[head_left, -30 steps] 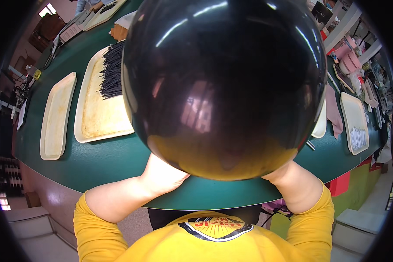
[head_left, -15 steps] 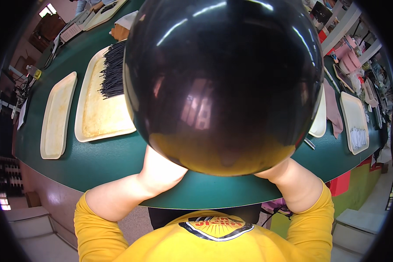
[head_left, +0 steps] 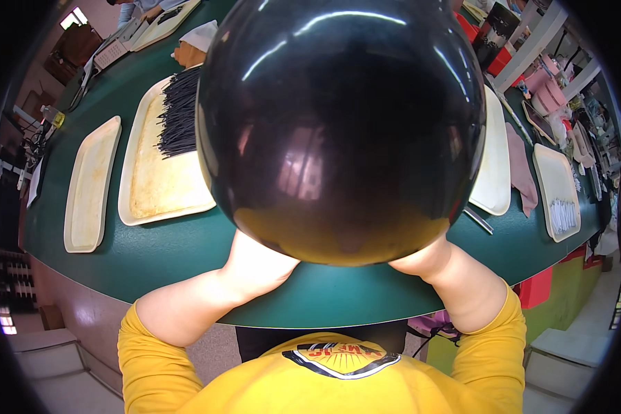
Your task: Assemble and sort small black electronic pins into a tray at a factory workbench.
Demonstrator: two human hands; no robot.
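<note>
Both forearms rise from the yellow sleeves [head_left: 186, 359] at six o'clock and vanish behind a large glossy black balloon [head_left: 338, 124], so the left hand [head_left: 259, 265] and right hand [head_left: 428, 259] press against its underside while how their fingers are set cannot be told. The balloon fills the centre above the green worktop [head_left: 152, 255]. Farther off, toward ten o'clock, a cream tray [head_left: 159, 179] carries a heap of dark sticks [head_left: 179, 114], an empty tray [head_left: 90, 186] lies at nine o'clock, and white trays [head_left: 493, 165] lie toward two o'clock.

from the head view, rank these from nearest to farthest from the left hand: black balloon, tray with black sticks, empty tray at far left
1. black balloon, right above the left hand
2. tray with black sticks, to its left
3. empty tray, farthest left on the green table
</note>
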